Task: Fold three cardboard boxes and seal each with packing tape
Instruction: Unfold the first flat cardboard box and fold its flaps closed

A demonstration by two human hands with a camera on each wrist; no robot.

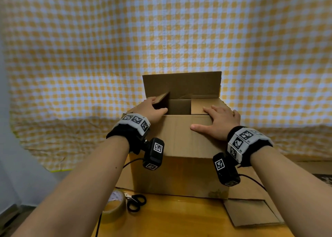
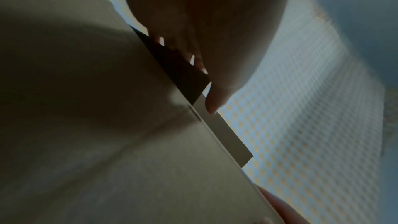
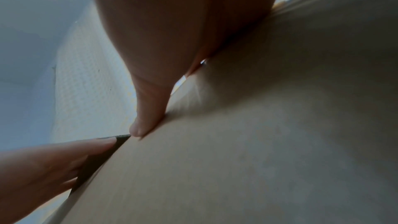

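An open brown cardboard box [image 1: 179,164] is set on a wooden table [image 1: 179,218]. A clear packing tape roll [image 1: 115,206] and black-handled scissors [image 1: 135,201] are laid near-left of it, a flat cardboard sheet [image 1: 251,212] near-right, and a yellow-checked cloth [image 1: 161,30] is hung behind.

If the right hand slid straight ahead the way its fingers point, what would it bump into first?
Probably the upright rear flap of the cardboard box; the right hand lies flat, pointing toward it, though depth is unclear.
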